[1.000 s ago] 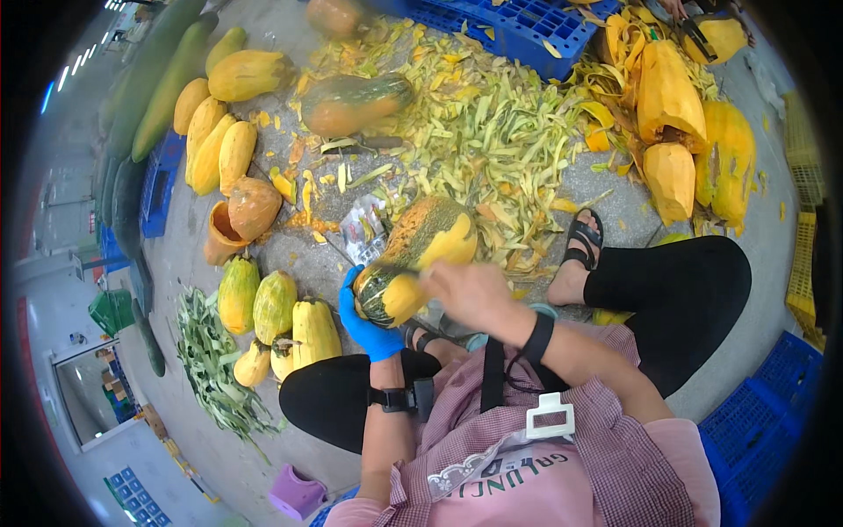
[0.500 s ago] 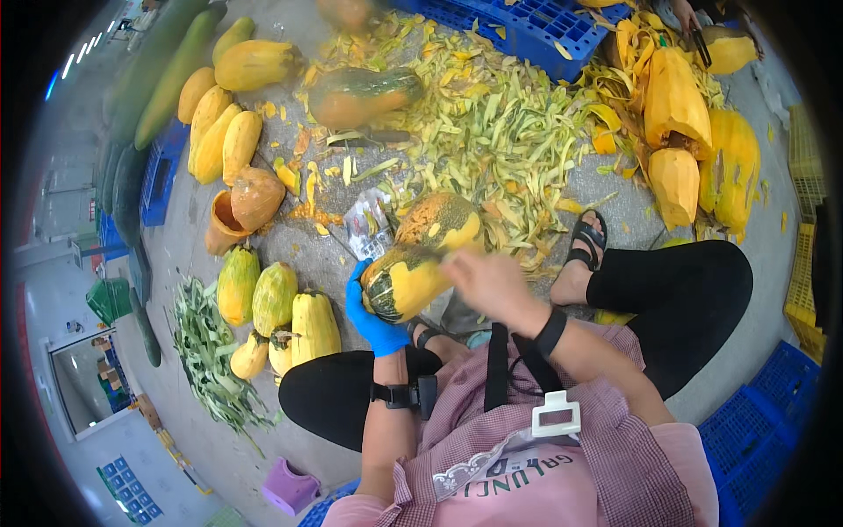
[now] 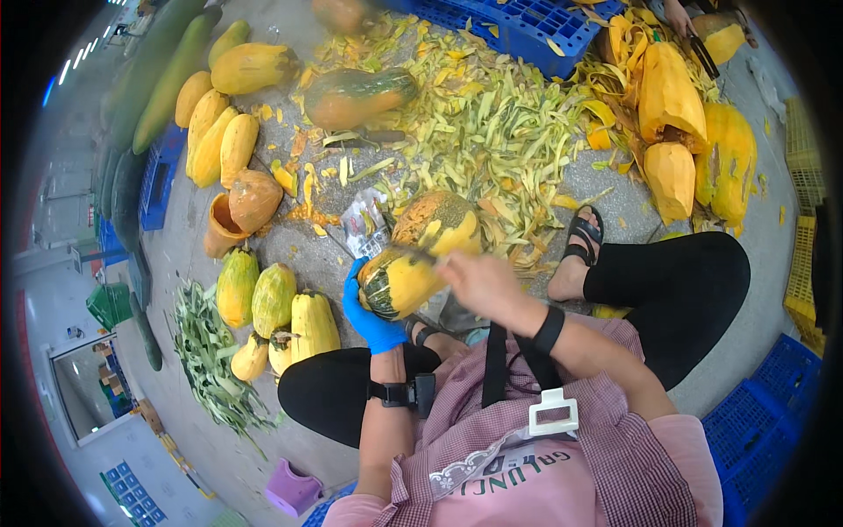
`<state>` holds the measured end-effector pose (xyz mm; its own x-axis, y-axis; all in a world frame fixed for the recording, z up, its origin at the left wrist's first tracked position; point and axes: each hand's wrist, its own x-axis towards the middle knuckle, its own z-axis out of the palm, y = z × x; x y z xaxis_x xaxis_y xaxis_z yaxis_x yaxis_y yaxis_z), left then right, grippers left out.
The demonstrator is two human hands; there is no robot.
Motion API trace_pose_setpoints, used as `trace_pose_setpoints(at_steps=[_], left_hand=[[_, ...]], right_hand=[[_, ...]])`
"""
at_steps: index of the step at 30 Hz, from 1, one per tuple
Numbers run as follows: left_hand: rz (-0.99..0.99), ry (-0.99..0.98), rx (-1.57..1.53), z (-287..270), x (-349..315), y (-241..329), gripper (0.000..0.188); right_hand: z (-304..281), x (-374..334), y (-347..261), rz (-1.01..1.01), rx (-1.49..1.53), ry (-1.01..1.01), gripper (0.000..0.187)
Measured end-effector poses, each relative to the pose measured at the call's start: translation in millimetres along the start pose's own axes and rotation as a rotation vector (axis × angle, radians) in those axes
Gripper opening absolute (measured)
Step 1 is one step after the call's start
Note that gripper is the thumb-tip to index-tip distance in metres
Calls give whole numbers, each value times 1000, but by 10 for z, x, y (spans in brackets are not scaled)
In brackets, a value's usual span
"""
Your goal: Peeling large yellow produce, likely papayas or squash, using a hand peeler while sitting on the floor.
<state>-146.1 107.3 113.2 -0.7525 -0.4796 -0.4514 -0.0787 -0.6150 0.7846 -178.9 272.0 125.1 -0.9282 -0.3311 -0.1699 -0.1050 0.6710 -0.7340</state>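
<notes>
– How do your hands stand in this view?
– My left hand, gloved in blue, grips the pumpkin at its near, striped end. My right hand, bare and curled, is at the pumpkin's right flank; a dark sliver shows by its fingertips, but blur keeps me from telling whether I grip it
– And where does the pumpkin lie?
– In front of me, just beyond my left foot, its far end leaning right; I cannot tell whether it touches the floor. Its skin is partly pared: yellow beside mottled orange and green
– What surrounds it?
– A bag just to its left; peelings spread toward the floor's far edge, near a blue crate; gourds and green strips toward the floor's left edge
</notes>
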Motion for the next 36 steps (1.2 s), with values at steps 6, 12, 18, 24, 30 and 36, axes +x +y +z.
trace_pose_setpoints(at_steps=[6, 12, 18, 24, 30, 36], left_hand=[[32, 35, -31, 70, -86, -2, 39], [21, 6, -41, 109, -1, -9, 39], [33, 26, -59, -26, 63, -29, 38], [24, 33, -43, -80, 15, -67, 37], [3, 7, -102, -59, -3, -54, 38], [51, -93, -44, -32, 40, -108, 37]], right_hand=[[137, -24, 100, -19, 74, 1, 29], [93, 242, 481, 2, -197, 118, 27], [208, 253, 594, 119, -116, 186, 26], [-59, 111, 330, 44, 51, 140, 26], [232, 2, 124, 28, 44, -26, 27], [-151, 411, 751, 109, -268, 126, 31]])
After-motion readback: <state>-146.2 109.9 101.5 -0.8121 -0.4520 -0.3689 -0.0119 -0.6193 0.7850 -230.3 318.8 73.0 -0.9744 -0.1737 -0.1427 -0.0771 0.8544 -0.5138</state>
